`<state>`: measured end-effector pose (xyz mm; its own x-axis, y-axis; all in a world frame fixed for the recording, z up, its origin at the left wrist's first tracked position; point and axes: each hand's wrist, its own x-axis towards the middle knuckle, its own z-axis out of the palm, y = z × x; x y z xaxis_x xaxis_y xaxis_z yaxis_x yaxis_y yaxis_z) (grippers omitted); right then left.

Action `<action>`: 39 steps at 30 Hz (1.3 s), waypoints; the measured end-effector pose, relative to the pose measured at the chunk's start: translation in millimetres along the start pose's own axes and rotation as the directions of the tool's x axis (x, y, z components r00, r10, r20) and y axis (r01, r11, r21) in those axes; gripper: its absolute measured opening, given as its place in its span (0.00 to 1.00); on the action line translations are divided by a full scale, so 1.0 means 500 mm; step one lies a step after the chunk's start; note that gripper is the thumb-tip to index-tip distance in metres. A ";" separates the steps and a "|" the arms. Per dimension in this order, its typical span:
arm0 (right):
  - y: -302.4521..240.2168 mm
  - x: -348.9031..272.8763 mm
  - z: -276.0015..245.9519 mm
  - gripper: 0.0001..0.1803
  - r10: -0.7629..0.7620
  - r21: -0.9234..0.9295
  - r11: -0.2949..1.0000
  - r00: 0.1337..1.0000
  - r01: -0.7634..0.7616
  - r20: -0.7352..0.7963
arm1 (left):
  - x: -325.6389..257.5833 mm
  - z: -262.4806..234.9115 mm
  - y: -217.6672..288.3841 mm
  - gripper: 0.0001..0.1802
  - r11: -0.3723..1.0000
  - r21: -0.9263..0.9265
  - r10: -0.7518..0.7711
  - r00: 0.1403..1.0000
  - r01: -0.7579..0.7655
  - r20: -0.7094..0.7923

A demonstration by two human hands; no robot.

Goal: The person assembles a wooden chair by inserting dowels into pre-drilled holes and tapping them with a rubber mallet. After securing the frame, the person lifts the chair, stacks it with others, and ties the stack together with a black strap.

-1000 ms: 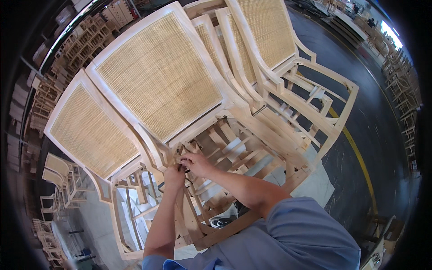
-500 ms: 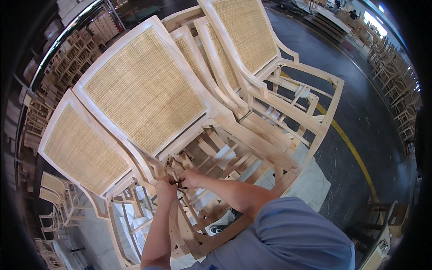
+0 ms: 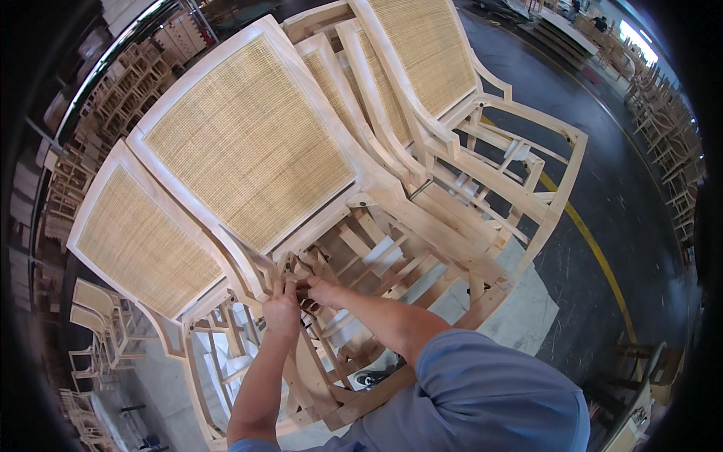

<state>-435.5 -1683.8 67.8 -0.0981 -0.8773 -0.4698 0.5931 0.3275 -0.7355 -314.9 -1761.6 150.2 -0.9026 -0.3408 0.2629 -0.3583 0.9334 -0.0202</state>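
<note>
A pale bare-wood armchair with a woven cane back (image 3: 248, 143) stands in front of me, its open seat frame below the back. My left hand (image 3: 282, 307) is at the inner left corner of this frame, its fingers closed at the corner joint. Close beside it, my right hand (image 3: 324, 292) has its fingers bent in a pinch. Something small and dark shows between and just under the hands; it is too small to name. The fingertips are partly hidden by the hands themselves.
Another cane-back chair (image 3: 147, 241) stands close on the left, and one more (image 3: 422, 56) at the right. Wooden rails (image 3: 452, 226) crowd the space around my arms. A yellow line (image 3: 602, 260) crosses the dark floor. Stacked chairs (image 3: 113, 90) stand far left.
Both hands have shifted slightly, the left fingers reaching up to the corner joint. The dark thing between them shows less plainly. The whole view has moved a little, with the chairs in place.
</note>
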 end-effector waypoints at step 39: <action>-0.268 -0.307 0.163 0.19 0.121 -0.901 -0.028 0.896 0.433 0.427 | -0.210 -0.520 0.105 0.26 0.417 -0.901 -0.734 0.628 0.117 -0.258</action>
<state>-434.8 -1621.7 278.1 0.3247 -0.8965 -0.3015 -0.7789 -0.0726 -0.6230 -176.8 -1647.7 372.5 -0.2423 -0.8703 0.4288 -0.0403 0.4507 0.8918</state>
